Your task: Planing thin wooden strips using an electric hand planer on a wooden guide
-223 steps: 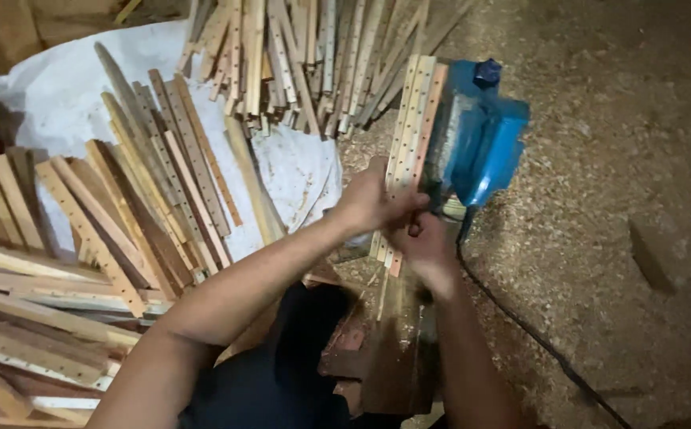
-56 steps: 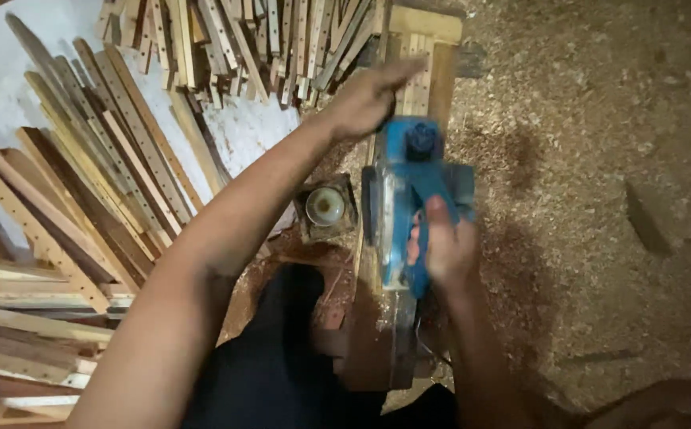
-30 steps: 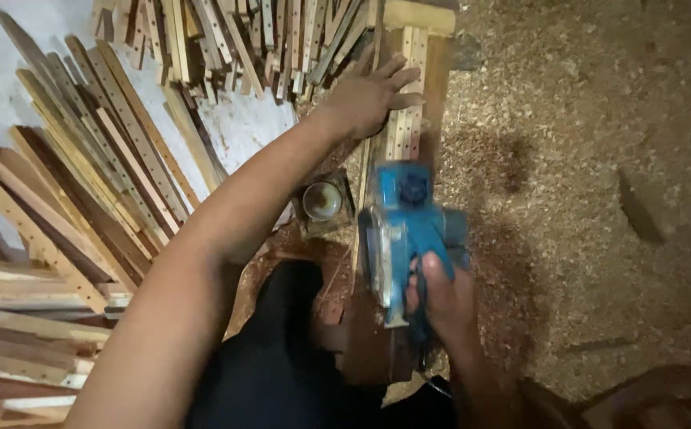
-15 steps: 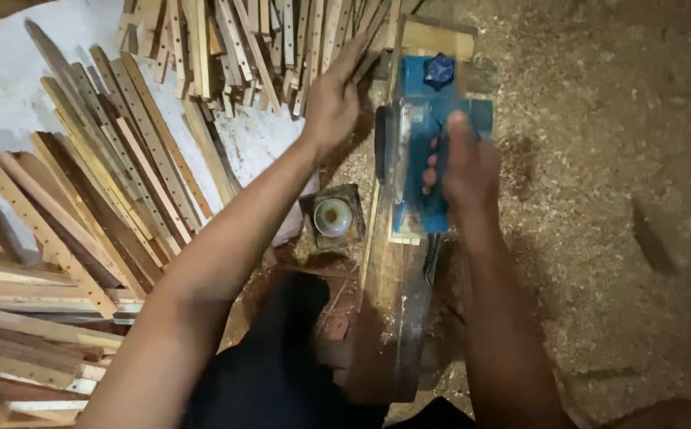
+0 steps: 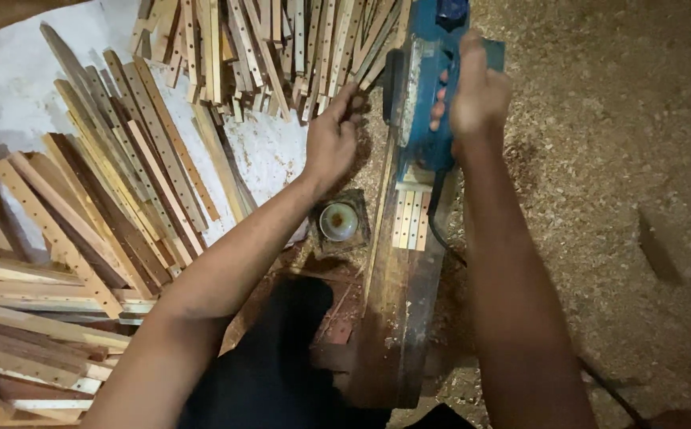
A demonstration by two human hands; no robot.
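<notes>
My right hand (image 5: 472, 91) grips the handle of a blue electric planer (image 5: 425, 103) at the far end of a dark wooden bench plank (image 5: 393, 318). The planer rides on a few pale drilled wooden strips (image 5: 410, 221) laid side by side on the plank; their near ends stick out behind it. My left hand (image 5: 331, 143) rests beside the planer, fingers curled at the ends of wooden slats from the far pile; whether it grips one is unclear. The planer's black cord (image 5: 441, 234) trails back along my right arm.
Piles of long drilled wooden slats (image 5: 115, 183) lie fanned on a white sheet (image 5: 11, 95) at left, with more slats (image 5: 266, 48) stacked at the top. A small round tin (image 5: 338, 221) sits left of the plank. Sawdust (image 5: 623, 159) covers the ground at right.
The planer has slid forward along the strips, away from me, to the far end of the plank. My left hand moved down from the strips' far end to beside the planer.
</notes>
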